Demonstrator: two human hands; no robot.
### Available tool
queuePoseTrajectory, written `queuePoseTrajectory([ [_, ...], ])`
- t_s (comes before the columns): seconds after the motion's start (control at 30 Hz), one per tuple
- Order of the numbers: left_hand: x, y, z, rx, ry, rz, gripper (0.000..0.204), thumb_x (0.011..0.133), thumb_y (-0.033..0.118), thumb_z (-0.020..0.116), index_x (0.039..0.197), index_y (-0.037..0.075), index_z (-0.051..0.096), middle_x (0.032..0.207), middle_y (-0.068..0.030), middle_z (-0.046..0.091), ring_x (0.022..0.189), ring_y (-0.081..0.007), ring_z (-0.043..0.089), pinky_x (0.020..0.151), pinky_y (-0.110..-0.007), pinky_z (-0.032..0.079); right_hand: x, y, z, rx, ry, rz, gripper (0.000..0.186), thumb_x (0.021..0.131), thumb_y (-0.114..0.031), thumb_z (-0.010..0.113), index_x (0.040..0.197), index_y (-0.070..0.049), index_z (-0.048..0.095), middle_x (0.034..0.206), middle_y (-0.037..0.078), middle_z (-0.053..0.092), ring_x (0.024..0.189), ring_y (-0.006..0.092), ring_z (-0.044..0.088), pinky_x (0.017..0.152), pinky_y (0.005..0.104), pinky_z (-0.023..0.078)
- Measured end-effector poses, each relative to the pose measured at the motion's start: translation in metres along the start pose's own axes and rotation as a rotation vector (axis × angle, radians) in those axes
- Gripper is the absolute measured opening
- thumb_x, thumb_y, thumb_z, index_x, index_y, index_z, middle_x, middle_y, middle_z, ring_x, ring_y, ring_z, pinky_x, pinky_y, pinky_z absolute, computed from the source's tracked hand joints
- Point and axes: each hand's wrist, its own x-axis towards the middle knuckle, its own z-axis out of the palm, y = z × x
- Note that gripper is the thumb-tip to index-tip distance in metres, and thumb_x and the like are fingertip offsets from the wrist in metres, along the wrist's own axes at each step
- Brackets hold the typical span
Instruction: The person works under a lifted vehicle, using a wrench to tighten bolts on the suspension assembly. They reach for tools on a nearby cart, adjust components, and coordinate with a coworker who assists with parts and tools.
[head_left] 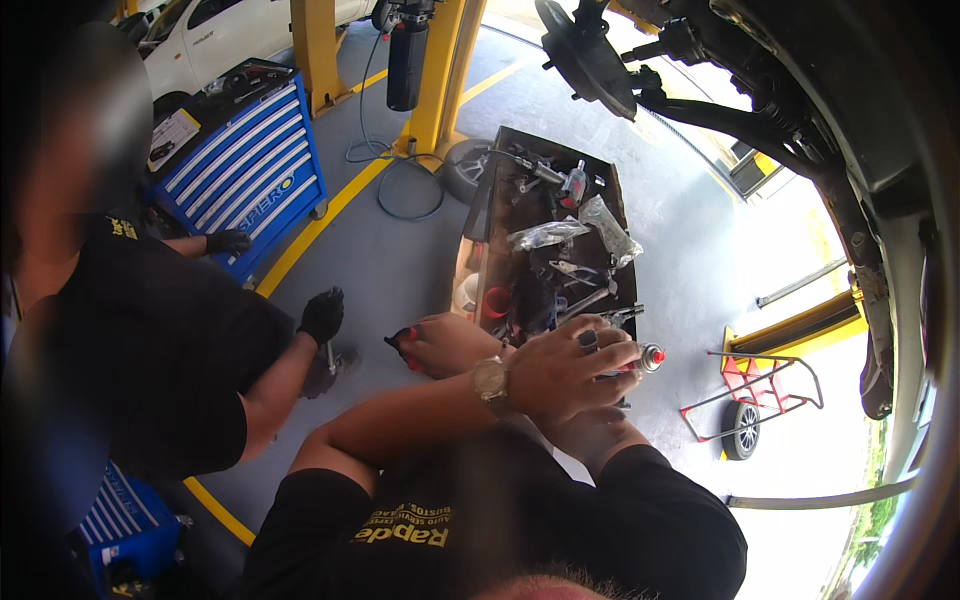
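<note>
My forearms cross in front of my chest, the left over the right. My left hand [580,370], with a watch and a dark ring, is closed around a spray can [652,357]; only its end with a red nozzle shows past the fingers. Reaching out to the left, my right hand [445,345] is closed on a small black and red object [404,345] whose kind I cannot make out. Just beyond both hands stands a tool cart [487,215], its top strewn with pliers [575,270], clear plastic bags [610,230] and an air impact wrench [573,185].
At the left, a co-worker's black-gloved hand [322,315] is near a metal tool [331,355]. Behind that person is a blue tool chest [250,160]. A yellow lift post [445,70] rises behind the cart. Raised car suspension [700,110] overhangs the right; a wheeled rack [755,390] stands below.
</note>
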Motion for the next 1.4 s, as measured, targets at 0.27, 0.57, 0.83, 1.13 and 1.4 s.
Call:
queuePoseTrajectory([
  [0.27, -0.187, 0.014, -0.018, -0.087, 0.186, -1.097, 0.042, 0.094, 0.013, 0.061, 0.133, -0.001, 0.05, 0.125, -0.018, 0.058, 0.115, -0.0308, 0.06, 0.093, -0.042, 0.05, -0.077, 0.08, 0.019, 1.058, 0.311, 0.613, 0.04, 0.098, -0.036, 0.067, 0.111, 0.001, 0.06, 0.097, 0.002, 0.065, 0.089, 0.0097, 0.061, 0.08, 0.0287, 0.051],
  [0.57, -0.201, 0.04, 0.018, -0.325, 0.267, -1.274, 0.053, 0.101, 0.008, 0.053, 0.149, -0.002, 0.036, 0.139, -0.0152, 0.053, 0.129, -0.0224, 0.052, 0.105, -0.035, 0.044, -0.078, 0.058, 0.012, 0.169, 0.241, 0.407, 0.042, 0.092, -0.035, 0.072, 0.11, 0.002, 0.062, 0.096, 0.02, 0.067, 0.086, 0.0229, 0.068, 0.076, 0.0341, 0.051],
  [0.83, -0.161, 0.039, 0.093, -1.139, 0.962, -1.388, 0.036, 0.106, 0.021, 0.043, 0.134, 0.001, 0.052, 0.121, -0.0123, 0.065, 0.105, -0.0258, 0.067, 0.095, -0.036, 0.055, -0.178, 0.067, -0.047, 0.785, 0.44, 0.375, 0.028, 0.103, -0.024, 0.055, 0.115, 0.0, 0.063, 0.099, 0.008, 0.069, 0.084, 0.0153, 0.068, 0.074, 0.0291, 0.055],
  [1.13, -0.088, 0.066, 0.167, -0.928, 0.865, -1.377, 0.043, 0.106, 0.029, 0.045, 0.135, -0.003, 0.052, 0.127, -0.0181, 0.062, 0.113, -0.0276, 0.063, 0.096, -0.039, 0.05, -0.268, 0.083, -0.046, 0.993, 0.398, 0.489, 0.037, 0.109, -0.031, 0.041, 0.127, -0.001, 0.054, 0.109, 0.007, 0.065, 0.094, 0.0126, 0.065, 0.078, 0.0291, 0.054],
  [1.4, -0.055, 0.126, 0.197, 0.274, 0.23, -0.813, 0.063, 0.094, 0.019, 0.064, 0.146, -0.005, 0.038, 0.138, -0.0263, 0.051, 0.131, -0.0392, 0.049, 0.109, -0.045, 0.039, -0.323, 0.052, -0.047, 1.305, 0.227, 0.693, 0.048, 0.109, -0.043, 0.032, 0.134, -0.006, 0.051, 0.101, 0.003, 0.059, 0.085, 0.0156, 0.057, 0.075, 0.0305, 0.049],
])
